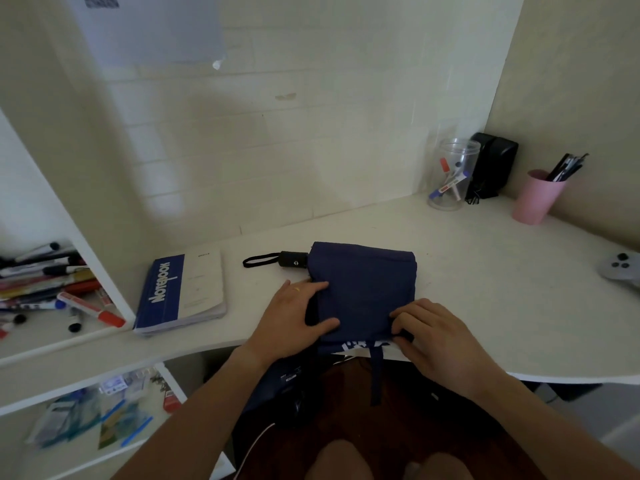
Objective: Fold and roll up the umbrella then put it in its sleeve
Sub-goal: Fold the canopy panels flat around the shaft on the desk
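The navy umbrella lies flattened on the white worktop, its black handle pointing left, its closing strap dangling over the near edge. The left hand presses flat and released on the cloth's left side; the right hand pinches the near right corner. The cloth looks loosely folded, so uneven rolling could let pleats slip and bunch, making a roll too thick for its sleeve.
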